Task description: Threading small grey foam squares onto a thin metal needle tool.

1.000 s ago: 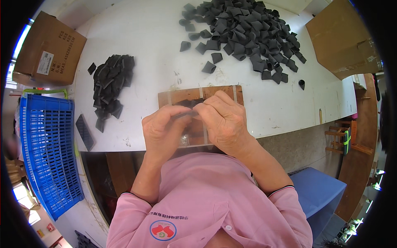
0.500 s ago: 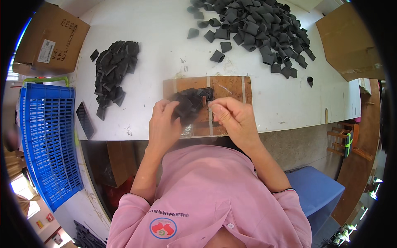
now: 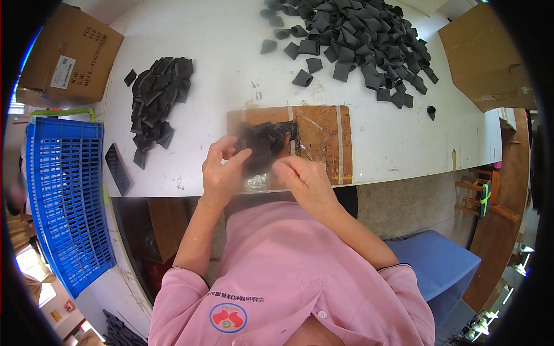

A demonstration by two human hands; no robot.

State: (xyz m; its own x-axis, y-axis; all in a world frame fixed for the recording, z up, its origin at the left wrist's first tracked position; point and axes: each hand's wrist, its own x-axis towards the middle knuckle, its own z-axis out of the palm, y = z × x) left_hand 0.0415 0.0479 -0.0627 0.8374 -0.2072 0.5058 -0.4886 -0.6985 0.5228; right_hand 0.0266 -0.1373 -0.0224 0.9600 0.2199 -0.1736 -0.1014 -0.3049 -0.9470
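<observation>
Since the earlier frame our left hand (image 3: 222, 173) and right hand (image 3: 303, 176) drew the clear bag of black pieces (image 3: 262, 147) toward the worktop's near edge; both grips pinch it; sealing seemingly next.

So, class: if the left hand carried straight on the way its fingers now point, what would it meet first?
The left hand points up and right, so it would first meet the bunch of black pieces at its fingertips, then the brown board. Depth is unclear.

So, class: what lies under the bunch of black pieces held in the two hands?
Under the bunch of black pieces lies a taped brown board on the white table. The left hand and right hand cover its near edge.
</observation>
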